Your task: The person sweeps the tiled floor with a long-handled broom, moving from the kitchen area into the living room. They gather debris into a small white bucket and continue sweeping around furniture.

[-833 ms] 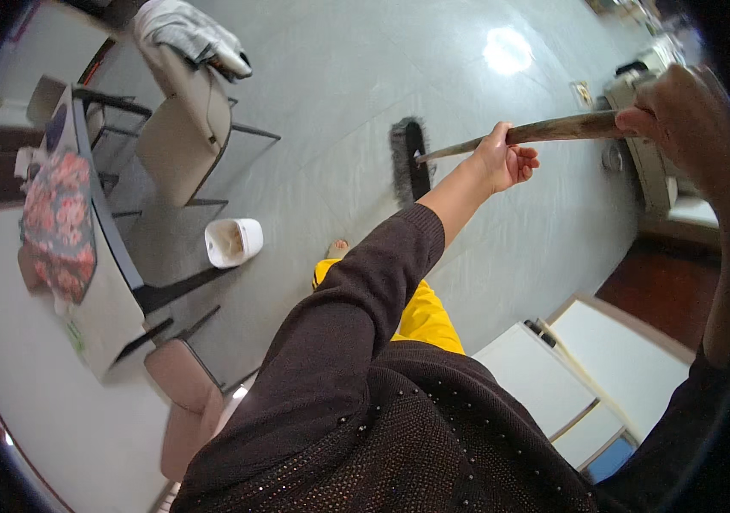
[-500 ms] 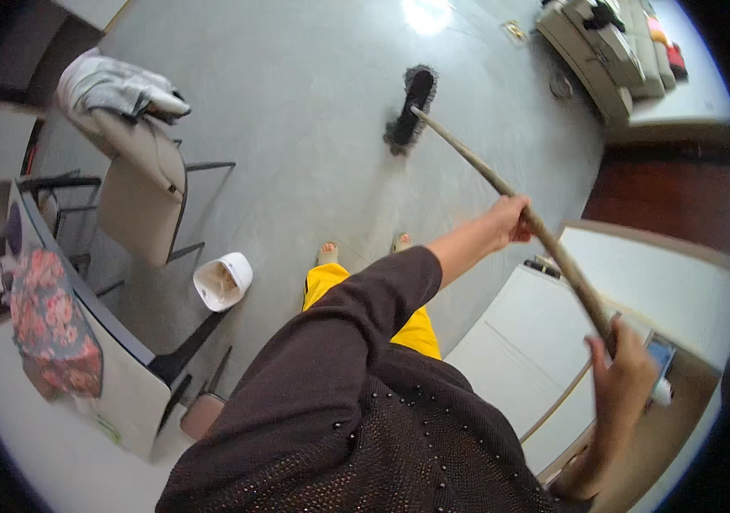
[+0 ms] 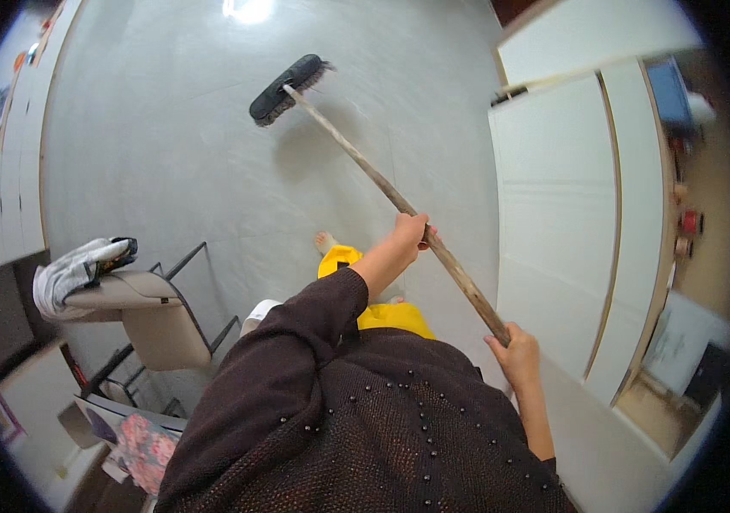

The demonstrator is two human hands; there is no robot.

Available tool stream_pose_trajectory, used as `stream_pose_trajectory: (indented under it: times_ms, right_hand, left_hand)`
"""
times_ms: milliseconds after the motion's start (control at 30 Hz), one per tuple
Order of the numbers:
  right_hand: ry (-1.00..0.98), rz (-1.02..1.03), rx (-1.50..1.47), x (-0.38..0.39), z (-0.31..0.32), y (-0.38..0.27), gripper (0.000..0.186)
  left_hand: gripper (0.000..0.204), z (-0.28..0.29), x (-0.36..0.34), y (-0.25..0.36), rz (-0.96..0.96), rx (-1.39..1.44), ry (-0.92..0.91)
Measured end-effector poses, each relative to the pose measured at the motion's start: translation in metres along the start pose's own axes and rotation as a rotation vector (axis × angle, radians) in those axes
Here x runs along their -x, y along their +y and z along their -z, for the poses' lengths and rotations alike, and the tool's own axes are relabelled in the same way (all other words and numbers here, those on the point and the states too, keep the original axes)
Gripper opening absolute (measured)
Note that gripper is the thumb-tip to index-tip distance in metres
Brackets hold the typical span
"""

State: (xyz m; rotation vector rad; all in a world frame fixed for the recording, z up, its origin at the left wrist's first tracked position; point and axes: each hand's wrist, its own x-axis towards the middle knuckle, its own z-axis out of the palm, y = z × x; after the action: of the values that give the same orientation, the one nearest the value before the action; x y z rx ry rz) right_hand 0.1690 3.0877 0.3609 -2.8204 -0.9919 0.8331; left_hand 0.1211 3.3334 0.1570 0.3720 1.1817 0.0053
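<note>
A push broom with a long wooden handle runs from near my right side up toward the far left. My left hand is wrapped round the middle of the handle. Close to its upper end, my right hand grips it too, thumb along the wood. At the far end, the dark broom head appears lifted above the grey floor, with a shadow to its lower right. Its bristles show along the lower edge. My bare foot and yellow trousers show below my left forearm.
At left stands a beige chair with grey-white cloth over its back. A white bin is partly hidden by my sleeve. Pink floral fabric lies at lower left. White cabinets line the right; white drawers stand far left.
The view has turned right and I have moved across the floor. The broom head has swung left and come up off the floor. Both hands keep hold of the handle.
</note>
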Motion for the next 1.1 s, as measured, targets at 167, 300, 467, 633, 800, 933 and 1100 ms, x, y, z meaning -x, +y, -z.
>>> stream_pose_trajectory:
  times_ms: [167, 300, 467, 633, 800, 933, 1100]
  right_hand:
    - [-0.027, -0.084, -0.069, 0.057, -0.019, 0.078, 0.034]
    - [-0.048, -0.167, -0.126, 0.098, -0.03, 0.121, 0.034]
    - [-0.083, -0.32, -0.119, 0.185, -0.01, 0.223, 0.033]
    - [-0.098, -0.561, -0.141, 0.27, 0.026, 0.269, 0.035]
    - [-0.136, -0.653, -0.136, 0.303, 0.046, 0.285, 0.04]
    - [-0.143, -0.625, -0.191, 0.287, 0.026, 0.296, 0.041]
    - [-0.127, -0.558, -0.103, 0.226, 0.029, 0.28, 0.039]
  left_hand:
    - [0.018, -0.023, -0.002, -0.102, 0.099, -0.142, -0.033]
    - [0.018, -0.04, -0.007, -0.169, 0.182, -0.217, -0.107]
    - [0.017, -0.107, 0.004, -0.317, 0.393, -0.255, -0.225]
    - [0.021, -0.166, 0.055, -0.415, 0.617, -0.362, -0.341]
    - [0.021, -0.181, 0.064, -0.478, 0.793, -0.406, -0.454]
    - [0.019, -0.175, 0.05, -0.469, 0.761, -0.438, -0.411]
    - [0.021, -0.17, 0.014, -0.424, 0.671, -0.26, -0.41]
